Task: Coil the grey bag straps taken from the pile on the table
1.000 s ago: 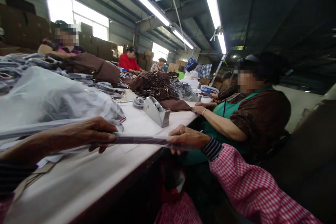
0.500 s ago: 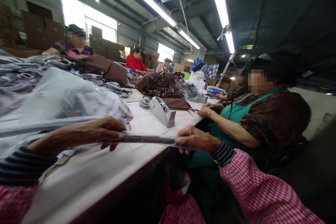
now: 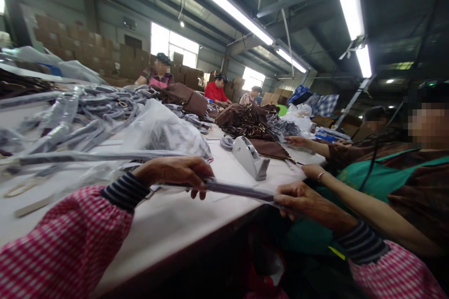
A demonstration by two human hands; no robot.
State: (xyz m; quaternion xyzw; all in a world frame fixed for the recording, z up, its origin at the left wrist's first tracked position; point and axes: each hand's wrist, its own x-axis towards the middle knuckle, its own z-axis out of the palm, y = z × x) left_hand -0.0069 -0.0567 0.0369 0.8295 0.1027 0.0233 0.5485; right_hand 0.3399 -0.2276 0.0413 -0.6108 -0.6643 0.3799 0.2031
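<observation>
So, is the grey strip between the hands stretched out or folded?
Stretched out: the grey strip runs nearly straight from left hand to right hand, no fold visible between.

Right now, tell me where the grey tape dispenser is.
In the head view, the tape dispenser stands on the table just right of centre, beside the small grey coil and in front of the brown pouch.

Strip [image 3: 240,190] — clr plastic (glossy)
</observation>
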